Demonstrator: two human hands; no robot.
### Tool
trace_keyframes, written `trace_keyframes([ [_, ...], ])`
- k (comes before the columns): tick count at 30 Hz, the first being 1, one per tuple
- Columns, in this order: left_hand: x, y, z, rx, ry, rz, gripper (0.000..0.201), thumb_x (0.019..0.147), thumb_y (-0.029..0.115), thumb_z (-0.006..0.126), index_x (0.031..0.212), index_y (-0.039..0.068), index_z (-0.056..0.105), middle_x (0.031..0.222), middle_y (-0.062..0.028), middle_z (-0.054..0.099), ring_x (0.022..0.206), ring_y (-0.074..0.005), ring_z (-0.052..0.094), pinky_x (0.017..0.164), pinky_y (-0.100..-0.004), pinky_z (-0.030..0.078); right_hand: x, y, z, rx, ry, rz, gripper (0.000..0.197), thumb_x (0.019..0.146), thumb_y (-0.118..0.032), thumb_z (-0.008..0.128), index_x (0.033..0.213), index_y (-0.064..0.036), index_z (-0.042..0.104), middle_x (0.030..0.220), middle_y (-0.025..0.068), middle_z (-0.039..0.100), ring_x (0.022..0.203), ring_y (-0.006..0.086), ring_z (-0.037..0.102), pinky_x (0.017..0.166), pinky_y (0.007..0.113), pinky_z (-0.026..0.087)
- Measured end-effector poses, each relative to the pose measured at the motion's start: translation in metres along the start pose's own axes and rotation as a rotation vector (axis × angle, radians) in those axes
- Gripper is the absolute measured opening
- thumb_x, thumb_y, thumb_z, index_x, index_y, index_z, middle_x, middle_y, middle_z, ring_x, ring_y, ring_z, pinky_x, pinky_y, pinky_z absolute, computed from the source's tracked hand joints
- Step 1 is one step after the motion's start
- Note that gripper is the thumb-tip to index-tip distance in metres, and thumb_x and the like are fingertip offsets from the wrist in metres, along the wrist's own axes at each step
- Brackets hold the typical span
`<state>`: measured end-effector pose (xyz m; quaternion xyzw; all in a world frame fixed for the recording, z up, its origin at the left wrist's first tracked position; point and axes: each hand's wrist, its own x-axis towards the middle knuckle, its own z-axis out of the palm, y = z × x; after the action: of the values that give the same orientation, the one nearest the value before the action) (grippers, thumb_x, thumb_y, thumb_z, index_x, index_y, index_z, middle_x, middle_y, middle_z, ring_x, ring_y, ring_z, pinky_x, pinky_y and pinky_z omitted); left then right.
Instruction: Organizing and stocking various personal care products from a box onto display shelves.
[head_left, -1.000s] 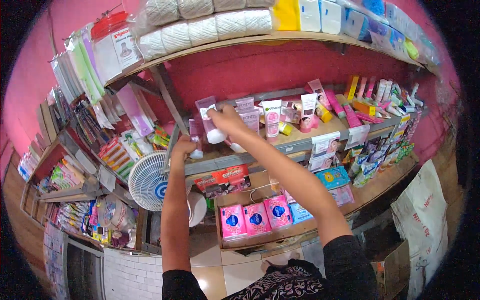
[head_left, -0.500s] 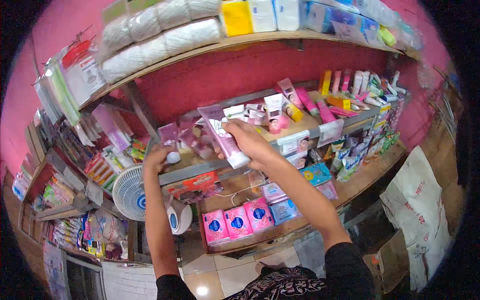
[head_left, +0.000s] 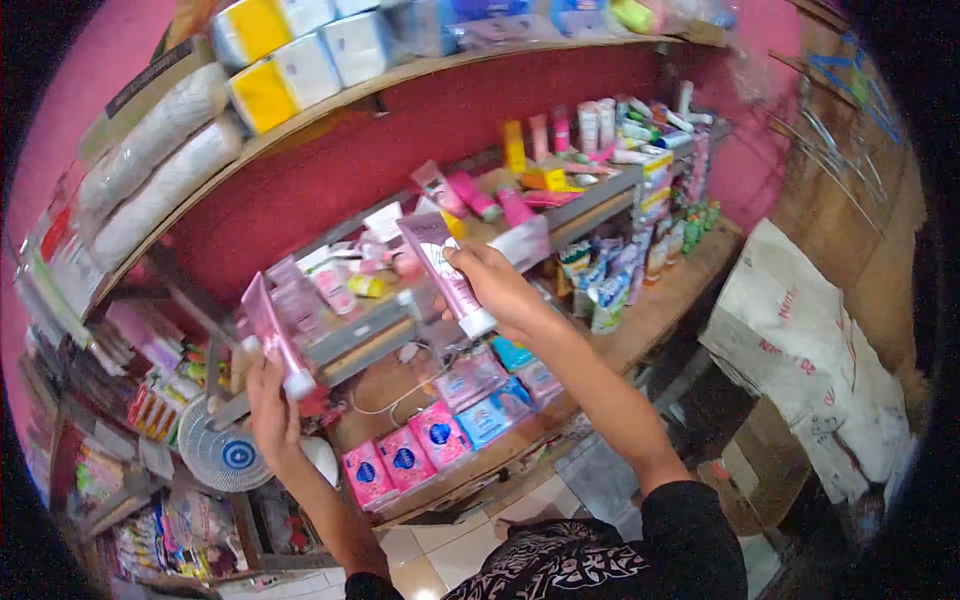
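My right hand [head_left: 502, 292] is wrapped round a mauve squeeze tube [head_left: 437, 258] with a white cap pointing down, held in front of the shelf. Further left, my left hand [head_left: 272, 405] grips a pink squeeze tube [head_left: 265, 320], tilted, its pale cap end low beside my fingers. Both tubes are raised off the middle shelf [head_left: 362, 345]. Behind them on that shelf lie more tubes, among them a white and pink tube [head_left: 332, 288] and a small yellow item [head_left: 366, 287]. Motion blurs the left side somewhat.
Overhead runs an upper shelf [head_left: 400, 88] with wrapped packs. Below stand pink packets [head_left: 440, 437] and blue packets [head_left: 484, 422]. A white fan [head_left: 230, 450] is at lower left. At right are a white sack [head_left: 800, 340] and a cardboard box [head_left: 765, 450]. Bottles crowd the right shelf end.
My left hand, earlier at the shelf edge by a white-capped item, now holds a pink tube up away from the shelf. The view has swung right. My right hand keeps its tube.
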<state>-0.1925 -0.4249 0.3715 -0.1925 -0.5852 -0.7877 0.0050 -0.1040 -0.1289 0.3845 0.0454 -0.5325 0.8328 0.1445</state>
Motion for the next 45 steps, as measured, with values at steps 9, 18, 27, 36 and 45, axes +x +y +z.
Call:
trace_keyframes([
  [9, -0.114, -0.140, 0.236, 0.047, -0.534, -0.390, 0.046, 0.086, 0.016, 0.058, 0.124, -0.004, 0.039, 0.103, -0.0096, 0.057, 0.093, -0.0158, 0.055, 0.081, -0.0289, 0.045, -0.160, -0.041, -0.160, -0.065, 0.554, -0.040, 0.028, 0.093, -0.024, 0.044, 0.108, 0.0004, 0.046, 0.072, 0.0079, 0.056, 0.053, 0.0157, 0.058, 0.048, 0.028, 0.050],
  [18, -0.247, -0.240, 0.381, -0.022, -1.039, -0.735, 0.031, 0.089, 0.014, 0.055, 0.115, 0.001, 0.044, 0.102, -0.0101, 0.057, 0.085, -0.0183, 0.058, 0.076, -0.0317, 0.047, -0.372, -0.014, -0.294, 0.008, 1.228, -0.133, 0.025, 0.094, -0.025, 0.043, 0.100, -0.0013, 0.049, 0.071, 0.0080, 0.057, 0.052, 0.0154, 0.056, 0.047, 0.029, 0.048],
  [27, -0.356, -0.314, 0.458, 0.100, -1.413, -1.029, 0.033, 0.088, 0.017, 0.058, 0.113, 0.000, 0.046, 0.092, -0.0081, 0.062, 0.078, -0.0164, 0.062, 0.068, -0.0286, 0.050, -0.525, 0.049, -0.353, 0.130, 1.582, -0.108, 0.029, 0.094, -0.029, 0.042, 0.096, -0.0009, 0.051, 0.066, 0.0102, 0.058, 0.051, 0.0179, 0.057, 0.046, 0.030, 0.048],
  [36, -0.412, -0.378, 0.516, 0.262, -1.600, -1.062, 0.031, 0.085, 0.024, 0.061, 0.106, 0.003, 0.051, 0.092, -0.0043, 0.059, 0.080, -0.0122, 0.056, 0.067, -0.0261, 0.045, -0.591, 0.080, -0.387, 0.419, 1.689, -0.095, 0.030, 0.092, -0.026, 0.045, 0.093, 0.0019, 0.054, 0.070, 0.0115, 0.059, 0.055, 0.0208, 0.059, 0.051, 0.032, 0.050],
  [45, -0.484, -0.471, 0.564, 0.110, -1.708, -1.139, 0.027, 0.085, 0.010, 0.057, 0.110, 0.002, 0.051, 0.098, -0.0055, 0.059, 0.085, -0.0143, 0.057, 0.068, -0.0272, 0.046, -0.631, 0.107, -0.449, 0.542, 1.813, 0.042, 0.026, 0.090, -0.021, 0.046, 0.099, 0.0021, 0.054, 0.078, 0.0137, 0.061, 0.065, 0.0228, 0.062, 0.056, 0.034, 0.053],
])
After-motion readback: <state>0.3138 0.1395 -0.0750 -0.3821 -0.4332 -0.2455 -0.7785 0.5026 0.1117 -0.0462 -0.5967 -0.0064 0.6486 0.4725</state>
